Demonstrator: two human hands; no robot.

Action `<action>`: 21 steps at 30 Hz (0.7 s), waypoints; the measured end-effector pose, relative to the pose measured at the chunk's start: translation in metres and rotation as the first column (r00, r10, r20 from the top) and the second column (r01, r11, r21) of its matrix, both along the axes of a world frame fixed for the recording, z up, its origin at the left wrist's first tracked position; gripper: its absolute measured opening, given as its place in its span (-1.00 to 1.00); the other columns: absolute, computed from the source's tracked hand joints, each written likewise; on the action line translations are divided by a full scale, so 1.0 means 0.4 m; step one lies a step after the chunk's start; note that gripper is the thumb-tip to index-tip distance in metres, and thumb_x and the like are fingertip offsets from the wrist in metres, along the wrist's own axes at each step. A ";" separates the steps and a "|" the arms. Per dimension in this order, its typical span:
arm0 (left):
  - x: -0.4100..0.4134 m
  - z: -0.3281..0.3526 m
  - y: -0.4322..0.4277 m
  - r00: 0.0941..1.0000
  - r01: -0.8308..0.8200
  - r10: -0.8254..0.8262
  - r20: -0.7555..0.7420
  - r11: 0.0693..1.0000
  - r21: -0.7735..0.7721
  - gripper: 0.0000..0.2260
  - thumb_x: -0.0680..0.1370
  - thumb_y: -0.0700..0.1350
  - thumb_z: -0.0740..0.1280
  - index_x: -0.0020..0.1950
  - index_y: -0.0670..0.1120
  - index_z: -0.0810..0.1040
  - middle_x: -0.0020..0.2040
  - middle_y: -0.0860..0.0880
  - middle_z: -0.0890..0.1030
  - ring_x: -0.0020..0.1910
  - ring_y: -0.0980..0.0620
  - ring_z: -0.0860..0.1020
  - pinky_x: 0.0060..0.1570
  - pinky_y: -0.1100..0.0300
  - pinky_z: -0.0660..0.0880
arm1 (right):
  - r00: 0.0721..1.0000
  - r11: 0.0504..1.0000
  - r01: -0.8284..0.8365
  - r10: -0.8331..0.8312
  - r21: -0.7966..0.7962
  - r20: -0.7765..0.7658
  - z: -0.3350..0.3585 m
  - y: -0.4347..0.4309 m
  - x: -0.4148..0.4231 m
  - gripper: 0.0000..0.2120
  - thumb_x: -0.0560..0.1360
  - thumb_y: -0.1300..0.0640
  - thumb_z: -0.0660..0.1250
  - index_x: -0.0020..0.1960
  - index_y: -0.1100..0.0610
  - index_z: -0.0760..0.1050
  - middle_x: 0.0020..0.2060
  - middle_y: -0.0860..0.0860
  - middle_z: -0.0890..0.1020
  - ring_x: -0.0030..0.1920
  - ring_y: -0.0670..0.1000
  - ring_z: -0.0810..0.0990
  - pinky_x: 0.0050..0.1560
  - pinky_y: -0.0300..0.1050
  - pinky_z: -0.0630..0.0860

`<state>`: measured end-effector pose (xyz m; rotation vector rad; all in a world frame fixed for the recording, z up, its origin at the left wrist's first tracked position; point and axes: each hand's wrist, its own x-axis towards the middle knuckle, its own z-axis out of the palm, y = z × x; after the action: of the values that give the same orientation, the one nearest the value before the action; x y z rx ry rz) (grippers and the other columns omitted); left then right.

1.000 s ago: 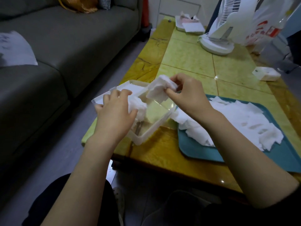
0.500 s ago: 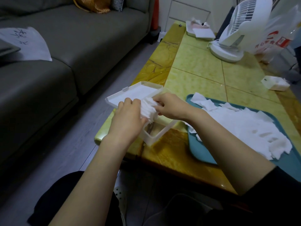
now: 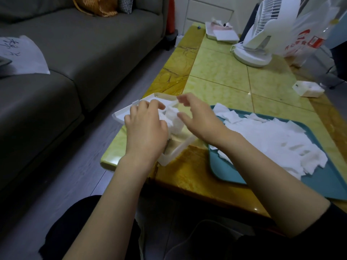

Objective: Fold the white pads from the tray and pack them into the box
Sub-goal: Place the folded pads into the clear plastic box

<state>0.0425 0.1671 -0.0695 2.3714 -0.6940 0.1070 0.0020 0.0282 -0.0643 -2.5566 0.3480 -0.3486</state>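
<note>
A clear plastic box (image 3: 179,148) with its lid (image 3: 122,115) open to the left sits at the table's near left corner. Folded white pads (image 3: 175,120) stand inside it. My left hand (image 3: 145,130) lies over the box, its fingers curled over the stack of pads and holding it together. Just right of the box, my right hand (image 3: 197,119) hovers with thumb and fingers spread, holding nothing. A teal tray (image 3: 319,182) to the right carries a loose heap of unfolded white pads (image 3: 272,141).
The yellow-green tiled table (image 3: 221,76) also carries a white fan (image 3: 261,34), a plastic bag (image 3: 311,32), a small white box (image 3: 308,88) and a far tray (image 3: 219,32). A grey sofa (image 3: 75,53) stands left across a floor gap.
My right hand brought a folded pad down into the box, let go of it and opened, drawing slightly right. My left hand stayed on the stack.
</note>
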 end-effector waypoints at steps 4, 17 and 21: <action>-0.071 0.007 -0.064 0.981 0.134 -0.100 0.166 0.969 -0.209 -0.74 0.42 -0.23 0.12 -0.01 -0.09 0.54 -0.02 -0.08 0.54 -0.01 -0.13 0.46 -0.07 0.16 0.19 | 0.952 0.982 0.186 -0.190 0.038 0.240 -0.002 -0.082 -0.096 -0.78 0.53 0.28 0.21 0.16 0.16 0.46 0.07 0.02 0.58 0.06 -0.06 0.53 0.12 -0.17 0.46; -0.201 -0.134 -0.229 0.904 0.341 -0.408 0.123 0.866 0.366 -0.84 0.58 -0.13 0.18 0.11 -0.08 0.49 0.09 -0.09 0.55 0.10 -0.16 0.49 0.03 0.05 0.34 | 0.906 0.901 0.422 -0.421 -0.100 0.033 -0.082 -0.240 -0.287 -0.95 0.45 0.13 0.35 -0.14 0.12 0.54 -0.18 0.03 0.60 -0.12 0.06 0.53 -0.11 -0.03 0.45; -0.206 -0.126 -0.252 0.938 0.291 -0.334 0.090 0.902 0.319 -0.71 0.64 0.03 0.07 0.16 -0.07 0.49 0.13 -0.08 0.57 0.14 -0.13 0.47 0.10 0.03 0.31 | 0.882 0.890 0.453 -0.441 -0.044 0.169 -0.084 -0.234 -0.318 -0.85 0.55 0.10 0.26 -0.06 0.11 0.58 -0.14 0.01 0.63 -0.10 0.02 0.56 -0.07 -0.08 0.48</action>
<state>-0.0398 0.0664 -0.1198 2.5169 -1.2311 0.0330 -0.1251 -0.0655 -0.0977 -2.4855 0.8875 -0.7404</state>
